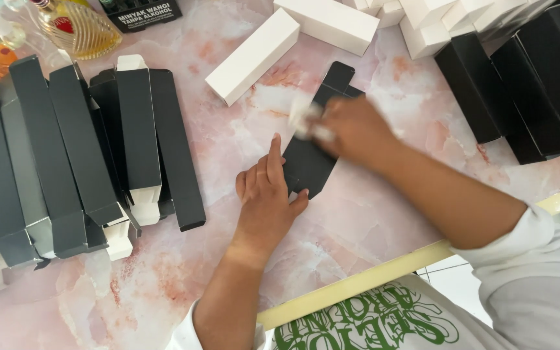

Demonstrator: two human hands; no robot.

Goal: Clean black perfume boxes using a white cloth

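Hands [268, 188] [352, 129] press a flat, unfolded, matte black carton [315, 146].

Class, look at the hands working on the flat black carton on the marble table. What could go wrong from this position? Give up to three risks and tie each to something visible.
1. The left hand pins only the near end of the flat black carton, so it could slide on the smooth table.
2. The right hand is blurred with a small white piece in it; the piece might go on crooked.
3. The white box lies close and could get knocked.
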